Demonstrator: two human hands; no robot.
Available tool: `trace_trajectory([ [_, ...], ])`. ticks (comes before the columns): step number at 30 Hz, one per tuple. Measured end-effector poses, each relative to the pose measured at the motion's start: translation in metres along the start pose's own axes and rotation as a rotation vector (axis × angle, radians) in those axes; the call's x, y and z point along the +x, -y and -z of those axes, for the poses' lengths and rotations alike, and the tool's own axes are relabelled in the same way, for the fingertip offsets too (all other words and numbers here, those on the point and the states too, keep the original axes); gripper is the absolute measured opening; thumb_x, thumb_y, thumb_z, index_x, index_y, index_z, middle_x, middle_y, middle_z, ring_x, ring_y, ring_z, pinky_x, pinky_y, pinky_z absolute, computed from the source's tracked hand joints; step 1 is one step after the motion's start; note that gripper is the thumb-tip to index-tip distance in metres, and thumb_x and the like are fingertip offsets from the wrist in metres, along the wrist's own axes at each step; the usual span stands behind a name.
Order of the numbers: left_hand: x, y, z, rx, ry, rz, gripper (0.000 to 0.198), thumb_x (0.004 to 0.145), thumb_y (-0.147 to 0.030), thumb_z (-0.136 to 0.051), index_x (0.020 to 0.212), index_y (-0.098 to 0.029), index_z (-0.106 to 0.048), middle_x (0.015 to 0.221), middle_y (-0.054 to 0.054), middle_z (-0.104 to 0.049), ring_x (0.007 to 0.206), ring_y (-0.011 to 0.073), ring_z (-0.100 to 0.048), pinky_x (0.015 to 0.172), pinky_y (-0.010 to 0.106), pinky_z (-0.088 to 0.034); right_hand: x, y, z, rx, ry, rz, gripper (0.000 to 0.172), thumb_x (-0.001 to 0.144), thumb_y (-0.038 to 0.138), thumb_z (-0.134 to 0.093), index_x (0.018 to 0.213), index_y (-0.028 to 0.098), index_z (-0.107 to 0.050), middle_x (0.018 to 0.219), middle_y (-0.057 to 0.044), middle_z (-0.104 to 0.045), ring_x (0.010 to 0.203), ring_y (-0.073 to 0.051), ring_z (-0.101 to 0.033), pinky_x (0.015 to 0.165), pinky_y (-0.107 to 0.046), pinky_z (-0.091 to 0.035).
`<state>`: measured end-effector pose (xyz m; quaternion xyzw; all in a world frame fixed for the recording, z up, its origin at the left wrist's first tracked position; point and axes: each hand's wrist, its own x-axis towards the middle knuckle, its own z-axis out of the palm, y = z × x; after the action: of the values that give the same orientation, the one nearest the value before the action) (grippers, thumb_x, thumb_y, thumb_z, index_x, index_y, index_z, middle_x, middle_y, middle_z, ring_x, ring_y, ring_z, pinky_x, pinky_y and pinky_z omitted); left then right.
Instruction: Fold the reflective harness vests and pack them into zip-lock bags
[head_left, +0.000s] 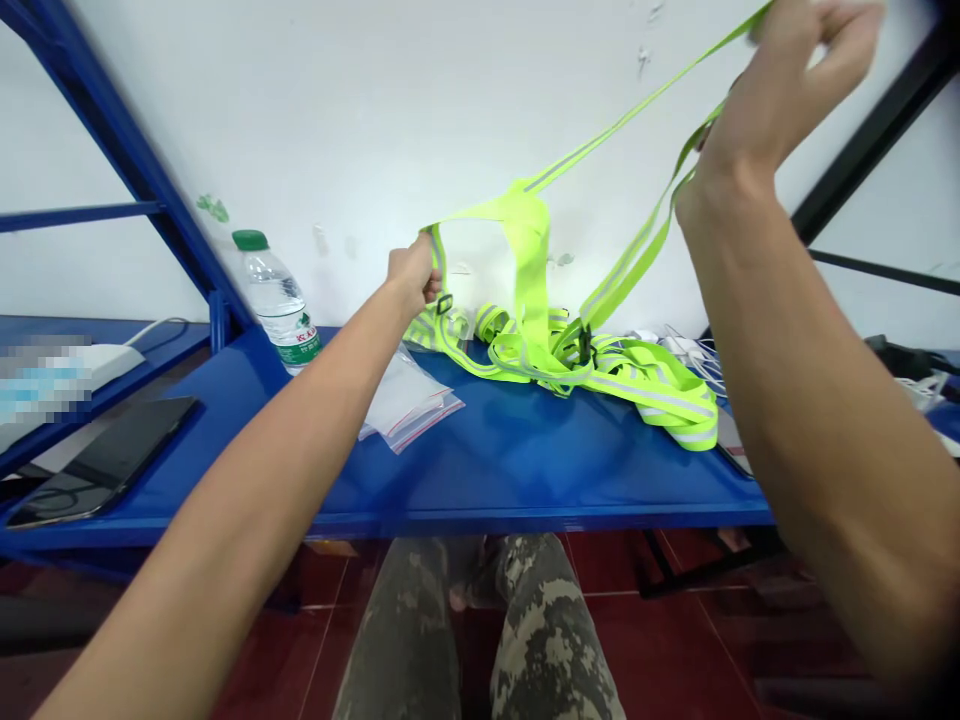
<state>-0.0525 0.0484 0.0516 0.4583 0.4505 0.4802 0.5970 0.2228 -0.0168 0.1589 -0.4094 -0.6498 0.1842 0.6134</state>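
Just left of the frame's centre, left hand (415, 268) in a closed grip on a neon-yellow reflective harness (532, 270), fingers curled around the band at its left end. In the upper right of the frame, higher up and blurred, right hand (787, 75), closed on straps of the same harness; cannot tell the exact finger placement. Between both hands, the harness spread out, with one taut band slanting to the upper right and slacker ones below. Lower down, right of centre, a tangled strap pile (660, 390) on a blue table (540, 460); cannot tell the border between harness and pile. Just below the left hand, a black buckle (445, 303); lower, beside the left forearm, clear plastic bags (412, 400).
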Motion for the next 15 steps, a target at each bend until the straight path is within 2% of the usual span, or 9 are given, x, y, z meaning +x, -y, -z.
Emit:
trace_trajectory([
  [2, -0.015, -0.001, -0.012, -0.025, 0.1, -0.109, 0.095, 0.079, -0.078, -0.046, 0.154, -0.023, -0.027, 0.092, 0.012, -0.071, 0.088, 0.0282, -0.066, 0.072, 0.035, -0.05, 0.0, 0.001, 0.002, -0.049, -0.004, 0.033, 0.034, 0.093, 0.055, -0.054, 0.089, 0.023, -0.042, 0.089, 0.0, -0.045, 0.088, -0.015, -0.057, 0.076, -0.034, -0.05],
  [5, -0.042, 0.007, -0.038, 0.006, 0.422, -0.158, 0.111, 0.073, -0.09, -0.039, 0.159, -0.026, -0.011, 0.127, 0.018, -0.063, 0.118, 0.0374, -0.059, 0.088, 0.048, -0.048, -0.004, 0.006, -0.008, -0.116, -0.045, 0.111, 0.034, 0.096, 0.057, -0.043, 0.089, 0.024, -0.035, 0.096, -0.001, -0.041, 0.099, -0.015, -0.056, 0.082, -0.033, -0.047],
  [7, -0.059, 0.019, -0.058, 0.1, 0.534, -0.171, 0.116, 0.073, -0.08, -0.058, 0.159, -0.029, 0.001, 0.133, 0.02, -0.059, 0.121, 0.037, -0.058, 0.094, 0.05, -0.044, -0.007, 0.013, -0.026, -0.101, -0.249, 0.165, 0.029, 0.1, 0.049, -0.03, 0.086, 0.025, -0.025, 0.099, -0.002, -0.037, 0.105, -0.014, -0.053, 0.088, -0.033, -0.044],
  [9, -0.07, 0.031, -0.076, 0.197, 0.6, -0.163, 0.128, 0.07, -0.056, -0.078, 0.157, -0.03, 0.013, 0.13, 0.02, -0.061, 0.112, 0.0332, -0.063, 0.096, 0.05, -0.043, -0.008, 0.021, -0.045, -0.049, -0.654, 0.177, 0.023, 0.101, 0.036, -0.021, 0.081, 0.027, -0.014, 0.096, -0.002, -0.033, 0.103, -0.011, -0.051, 0.093, -0.03, -0.041],
  [11, -0.07, 0.038, -0.087, 0.254, 0.553, -0.193, 0.128, 0.069, -0.033, -0.083, 0.158, -0.028, 0.009, 0.121, 0.019, -0.066, 0.098, 0.0282, -0.067, 0.092, 0.048, -0.045, -0.007, 0.026, -0.055, -0.092, -0.795, 0.196, 0.028, 0.097, 0.025, -0.032, 0.08, 0.028, -0.01, 0.094, -0.002, -0.032, 0.1, -0.01, -0.051, 0.094, -0.026, -0.039],
  [13, -0.061, 0.035, -0.089, 0.259, 0.396, -0.262, 0.107, 0.074, -0.022, -0.077, 0.158, -0.024, -0.01, 0.11, 0.016, -0.068, 0.088, 0.0243, -0.067, 0.086, 0.043, -0.049, -0.005, 0.026, -0.05, -0.163, -0.794, 0.211, 0.032, 0.089, 0.019, -0.04, 0.08, 0.029, -0.011, 0.094, -0.002, -0.031, 0.099, -0.011, -0.049, 0.094, -0.026, -0.038],
  [15, -0.046, 0.022, -0.079, 0.226, 0.208, -0.328, 0.079, 0.08, -0.021, -0.066, 0.15, -0.02, -0.03, 0.1, 0.011, -0.068, 0.082, 0.0218, -0.066, 0.077, 0.037, -0.051, -0.003, 0.022, -0.033, -0.225, -0.788, 0.228, 0.03, 0.084, 0.015, -0.039, 0.08, 0.029, -0.012, 0.097, -0.004, -0.031, 0.105, -0.014, -0.048, 0.097, -0.029, -0.035],
])
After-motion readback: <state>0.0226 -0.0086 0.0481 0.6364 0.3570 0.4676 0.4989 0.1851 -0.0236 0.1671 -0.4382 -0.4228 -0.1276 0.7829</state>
